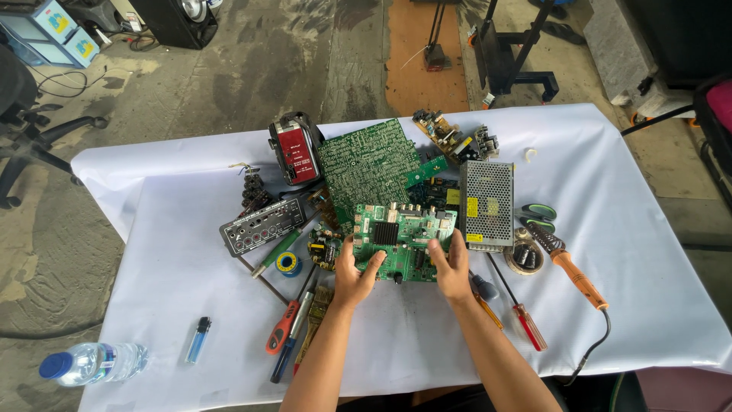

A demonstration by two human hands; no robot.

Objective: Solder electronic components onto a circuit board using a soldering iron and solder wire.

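Two hands grip the green board (pixel 404 243): left hand (pixel 354 276) clasps its left edge, right hand (pixel 452 268) its right edge. Metal box (pixel 486 204) sits just beyond the right fingers.

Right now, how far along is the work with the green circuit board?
Done: tools are laid out, with the soldering iron and red screwdriver lying untouched on the white tablecloth. In hand: the left hand and right hand hold the green circuit board by its edges, component side up. Left: no tool is touching the board, so any work on it looks unstarted.
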